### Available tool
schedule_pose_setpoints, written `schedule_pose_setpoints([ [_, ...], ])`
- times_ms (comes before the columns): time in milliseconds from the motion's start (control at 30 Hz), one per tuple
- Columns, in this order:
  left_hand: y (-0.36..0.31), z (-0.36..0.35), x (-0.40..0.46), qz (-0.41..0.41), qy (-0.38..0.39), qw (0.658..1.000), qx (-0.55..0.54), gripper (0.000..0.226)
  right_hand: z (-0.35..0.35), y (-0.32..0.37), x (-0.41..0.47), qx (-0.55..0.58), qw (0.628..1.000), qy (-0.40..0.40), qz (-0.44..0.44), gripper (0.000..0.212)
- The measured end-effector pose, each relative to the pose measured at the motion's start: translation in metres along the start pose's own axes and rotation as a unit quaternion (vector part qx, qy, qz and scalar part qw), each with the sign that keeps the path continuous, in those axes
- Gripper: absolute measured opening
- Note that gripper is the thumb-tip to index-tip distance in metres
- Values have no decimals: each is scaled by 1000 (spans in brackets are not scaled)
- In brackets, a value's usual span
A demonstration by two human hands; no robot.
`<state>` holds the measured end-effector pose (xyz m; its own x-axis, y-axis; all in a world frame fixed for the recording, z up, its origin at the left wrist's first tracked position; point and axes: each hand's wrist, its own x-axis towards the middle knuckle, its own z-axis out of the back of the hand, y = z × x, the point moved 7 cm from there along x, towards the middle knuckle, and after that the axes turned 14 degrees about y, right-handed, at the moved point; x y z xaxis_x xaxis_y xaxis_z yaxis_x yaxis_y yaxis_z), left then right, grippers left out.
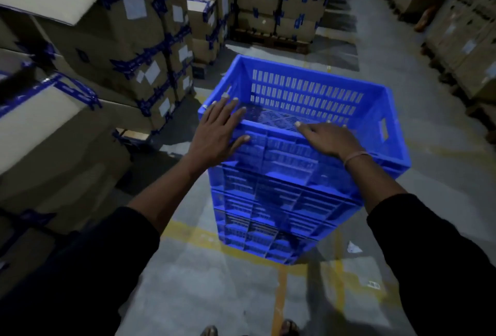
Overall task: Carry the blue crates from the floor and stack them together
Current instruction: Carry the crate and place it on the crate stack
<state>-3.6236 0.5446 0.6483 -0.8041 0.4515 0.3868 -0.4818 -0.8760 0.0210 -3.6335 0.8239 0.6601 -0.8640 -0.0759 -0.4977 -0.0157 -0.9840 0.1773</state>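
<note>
Both arms reach forward from black sleeves, forearms bare. The left hand (pixel 220 131) lies flat and spread over the near left corner of the top crate (pixel 308 110), palm down, fingers fanned across the rim and thumb against the outer wall; it presses rather than clasps. The right hand (pixel 328 138) rests palm down on the near rim further right, fingers draped over the edge toward the inside, a thin band (pixel 354 157) at the wrist; whether the fingertips curl under the rim cannot be told. The top crate is rigid blue moulded plastic, rectangular and open, with rows of narrow vertical slots in the far wall, a perforated base, a cut-out handle in the right wall and ribbed panels on the near outer wall. It sits uppermost on a stack of blue crates (pixel 271 217) of the same ribbed pattern, standing on a grey concrete floor (pixel 204 290) across a yellow painted line (pixel 193 233). Cardboard cartons (pixel 128 37) sealed with blue tape and bearing white labels are piled along the left edge of the floor.
</note>
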Motion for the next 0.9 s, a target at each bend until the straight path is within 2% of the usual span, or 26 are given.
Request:
schedule_pose_setpoints([
  [100,36,-1,-24,37,16,997,-73,76,2,45,7,18,999,44,13,87],
  [167,73,-21,-40,138,47,962,-231,78,3,61,11,25,999,44,10,91],
  [267,111,-77,-71,300,145,847,-414,71,2,67,13,43,998,45,-1,95],
  [300,123,-92,-79,333,146,803,-473,70,2,66,14,50,998,42,-5,96],
  [400,152,-122,-91,411,43,632,-656,88,2,66,17,52,998,33,2,96],
  [433,147,-125,-90,434,25,590,-681,87,2,65,19,47,998,31,5,97],
  [467,130,-121,-83,436,28,569,-697,82,2,66,21,43,998,33,6,98],
  [567,64,-126,-67,380,77,544,-744,64,1,61,25,41,998,36,-5,97],
  [600,50,-130,-62,338,96,546,-760,60,1,59,25,44,998,35,-11,96],
  [667,59,-139,-61,299,140,569,-753,70,2,58,27,49,998,36,-11,93],
  [733,89,-150,-73,337,151,575,-731,89,1,60,28,48,998,42,-13,92],
  [800,94,-158,-78,391,130,543,-732,96,1,59,30,40,998,42,-11,95],
  [833,84,-152,-76,385,108,534,-745,87,1,57,32,37,998,39,-10,97],
  [900,62,-154,-68,338,122,543,-759,60,0,54,34,39,998,44,-19,98],
])
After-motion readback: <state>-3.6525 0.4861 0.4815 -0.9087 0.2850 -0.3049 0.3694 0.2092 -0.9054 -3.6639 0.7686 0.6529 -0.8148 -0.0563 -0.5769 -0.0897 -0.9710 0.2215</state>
